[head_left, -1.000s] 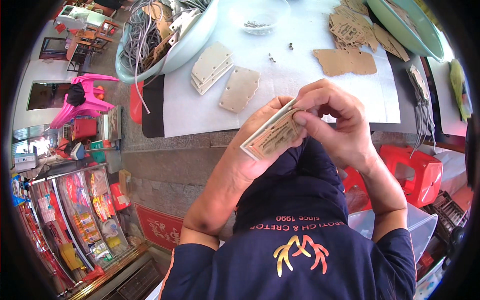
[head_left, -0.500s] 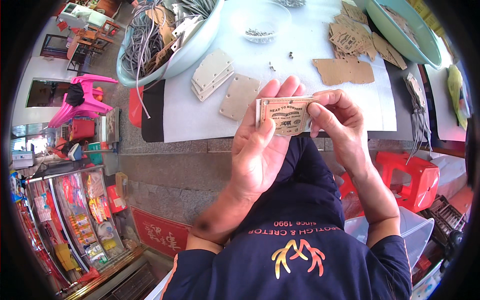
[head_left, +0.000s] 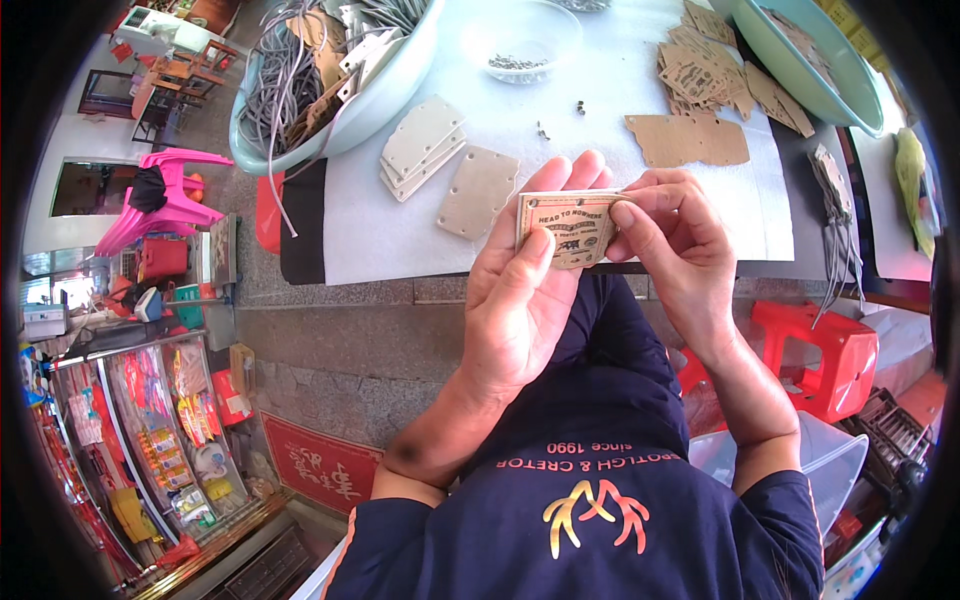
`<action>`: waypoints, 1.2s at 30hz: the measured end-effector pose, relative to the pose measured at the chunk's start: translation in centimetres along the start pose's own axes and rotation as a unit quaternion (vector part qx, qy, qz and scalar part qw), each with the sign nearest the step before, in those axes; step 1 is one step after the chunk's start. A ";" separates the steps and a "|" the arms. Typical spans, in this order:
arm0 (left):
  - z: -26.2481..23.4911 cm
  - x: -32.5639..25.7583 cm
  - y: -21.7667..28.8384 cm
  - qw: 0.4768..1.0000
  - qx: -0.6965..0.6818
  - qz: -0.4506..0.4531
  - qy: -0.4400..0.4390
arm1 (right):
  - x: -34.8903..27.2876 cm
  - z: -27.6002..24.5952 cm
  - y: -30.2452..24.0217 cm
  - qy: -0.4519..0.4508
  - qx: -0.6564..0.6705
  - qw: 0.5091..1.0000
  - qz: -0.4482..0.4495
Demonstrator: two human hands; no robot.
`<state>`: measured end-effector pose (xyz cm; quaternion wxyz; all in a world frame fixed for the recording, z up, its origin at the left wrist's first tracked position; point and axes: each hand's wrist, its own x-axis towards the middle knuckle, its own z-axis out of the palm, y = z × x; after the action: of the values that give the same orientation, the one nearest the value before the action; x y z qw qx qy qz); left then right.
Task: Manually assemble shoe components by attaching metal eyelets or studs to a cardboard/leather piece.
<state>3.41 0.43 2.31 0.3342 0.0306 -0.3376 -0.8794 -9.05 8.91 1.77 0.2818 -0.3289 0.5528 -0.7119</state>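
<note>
Both hands, left hand [head_left: 520, 300] and right hand [head_left: 675, 250], pinch a tan printed tag [head_left: 568, 228] just above the white mat's [head_left: 620, 150] near edge, grey blank plates [head_left: 440, 160] lying farther back beside the pale bowl [head_left: 340, 90].

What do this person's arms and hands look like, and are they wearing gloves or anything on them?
No gloves: both the left hand and the right hand are bare, with no rings, watch or bracelet in view. The forearms are uncovered too. Short dark navy sleeves with a thin orange stripe along the seam end near the elbows. They belong to a navy shirt with light lettering and an orange-and-yellow branching emblem.
</note>
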 end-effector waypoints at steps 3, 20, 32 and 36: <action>0.1 -0.1 0.1 1.000 -0.003 -0.003 -0.002 | 0.1 -0.3 0.1 -0.001 -0.087 0.996 -0.035; -0.1 0.7 3.4 0.973 0.112 -0.201 0.002 | 2.6 -0.9 -2.9 -0.208 -0.144 0.965 0.067; -0.7 -0.6 2.3 0.983 0.165 -0.058 0.056 | 1.1 -0.1 -1.1 -0.096 0.178 0.965 0.168; -0.6 -1.5 0.5 0.962 0.261 0.012 0.073 | 0.1 0.5 -0.2 -0.078 0.266 0.943 0.184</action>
<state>4.99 0.72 1.87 0.3488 0.1771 -0.5307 -0.7519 -8.70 8.55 2.08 0.5275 -0.1890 0.3709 -0.7406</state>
